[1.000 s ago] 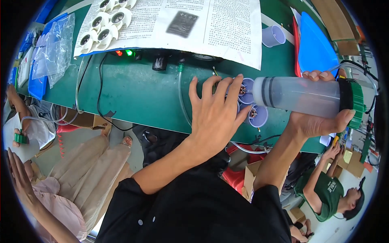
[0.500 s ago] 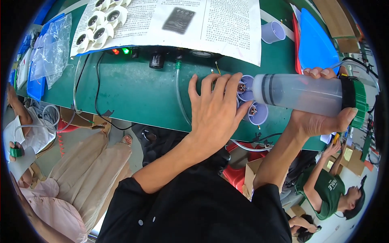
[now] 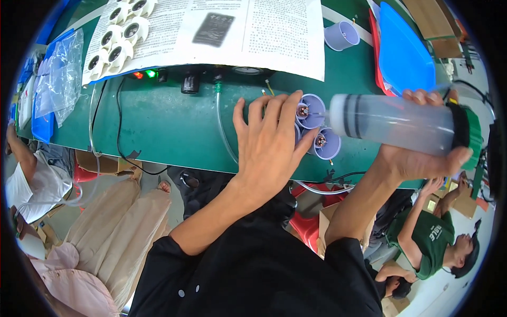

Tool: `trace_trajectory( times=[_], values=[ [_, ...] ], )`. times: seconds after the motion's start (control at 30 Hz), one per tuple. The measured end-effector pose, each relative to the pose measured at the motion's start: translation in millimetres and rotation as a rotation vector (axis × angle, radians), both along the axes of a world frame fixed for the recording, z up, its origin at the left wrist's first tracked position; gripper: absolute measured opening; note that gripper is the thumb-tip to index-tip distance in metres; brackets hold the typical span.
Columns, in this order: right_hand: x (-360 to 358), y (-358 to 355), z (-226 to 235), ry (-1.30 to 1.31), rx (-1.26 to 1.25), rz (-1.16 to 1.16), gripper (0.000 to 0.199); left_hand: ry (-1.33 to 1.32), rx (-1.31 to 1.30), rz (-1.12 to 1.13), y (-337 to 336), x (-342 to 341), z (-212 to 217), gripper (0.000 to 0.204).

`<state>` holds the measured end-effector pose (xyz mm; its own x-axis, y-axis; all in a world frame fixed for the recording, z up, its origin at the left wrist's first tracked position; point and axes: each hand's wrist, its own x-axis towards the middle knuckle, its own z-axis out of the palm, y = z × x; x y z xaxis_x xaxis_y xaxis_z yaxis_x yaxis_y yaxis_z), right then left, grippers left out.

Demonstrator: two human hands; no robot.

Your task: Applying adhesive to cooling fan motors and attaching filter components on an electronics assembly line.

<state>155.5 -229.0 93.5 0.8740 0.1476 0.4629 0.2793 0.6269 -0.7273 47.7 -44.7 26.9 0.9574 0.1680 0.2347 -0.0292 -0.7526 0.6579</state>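
Note:
My right hand (image 3: 420,165) grips a large translucent dispensing syringe (image 3: 406,122) with a green end cap (image 3: 469,136). The syringe lies nearly level, its thin tip pointing left into the upper purple cup (image 3: 315,117). Inside that cup sits a small part with copper windings. A lower purple cup (image 3: 331,145) beside it holds a similar part. My left hand (image 3: 264,145) curls over the cluster, index finger and thumb against the cups; its palm hides part of another cup. Short wire ends stick out beyond the fingers.
A printed sheet (image 3: 280,31) covers a device with lit lamps and a green-fitted air tube (image 3: 218,111). White impellers (image 3: 132,29) stand on the sheet. Another purple cup (image 3: 340,37) and a blue tray (image 3: 404,53) are at the far right. Other people are on both sides.
The syringe tip has shifted slightly relative to the upper cup, showing more of its inside. The view has shifted, so the bench things appear further left. Both hands keep their grip.

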Motion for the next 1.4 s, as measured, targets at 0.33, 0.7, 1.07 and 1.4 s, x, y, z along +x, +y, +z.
trace_trajectory(
  times=[0.33,0.7,1.07,1.4],
  values=[
    [-37,-38,5,-0.081,-0.084,-0.109,0.098,-0.014,0.008,-0.177,-2,-12,9,0.059],
    [-31,-30,-7,-0.087,-0.126,-0.144,0.098,-0.027,0.030,-0.144,-6,-12,6,0.044],
    [-29,-31,-9,-0.097,-0.141,-0.100,0.099,-0.015,0.022,-0.141,-5,-12,6,0.045],
    [-30,-31,-7,-0.095,-0.151,-0.107,0.101,-0.046,-0.008,-0.146,-5,-11,5,0.043]
  ],
)
